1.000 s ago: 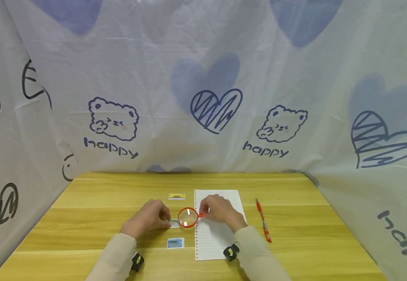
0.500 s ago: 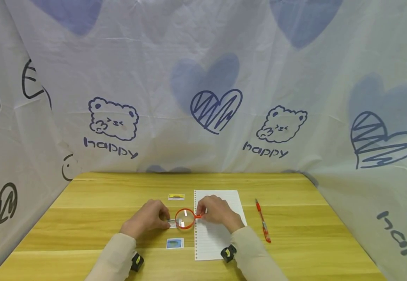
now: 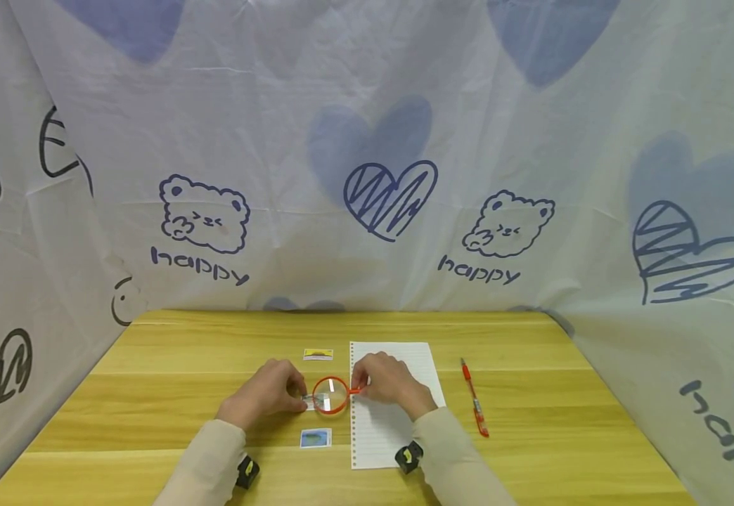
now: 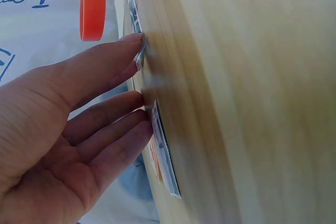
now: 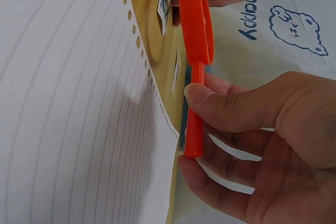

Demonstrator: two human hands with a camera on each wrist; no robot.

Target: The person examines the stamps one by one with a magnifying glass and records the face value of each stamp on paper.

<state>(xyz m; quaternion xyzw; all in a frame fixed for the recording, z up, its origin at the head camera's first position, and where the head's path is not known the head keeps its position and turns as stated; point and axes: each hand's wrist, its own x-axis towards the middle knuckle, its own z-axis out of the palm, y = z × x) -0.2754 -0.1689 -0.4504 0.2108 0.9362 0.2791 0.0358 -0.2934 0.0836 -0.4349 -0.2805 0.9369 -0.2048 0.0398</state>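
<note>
My left hand (image 3: 264, 392) pinches the near-left edge of a small white-bordered stamp (image 3: 308, 404) between thumb and forefinger, low over the table. In the right wrist view that stamp (image 5: 165, 9) looks slightly tilted. My right hand (image 3: 389, 379) holds a red magnifying glass (image 5: 195, 24) by its short handle, thumb on one side and fingers on the other. Its round lens overlaps the right part of the stamp in the head view. A yellow stamp (image 3: 318, 355) lies beyond the left hand, and a blue stamp (image 3: 316, 438) lies nearer.
A lined sheet of paper (image 3: 380, 443) with punched holes lies under the right hand. Right of it is a red pen (image 3: 473, 397). Behind the wooden table (image 3: 183, 337) hangs a printed white cloth (image 3: 291, 140).
The right hand has shifted the magnifying glass a little left and slightly nearer, so its lens now overlaps more of the held stamp. The left hand stays in place.
</note>
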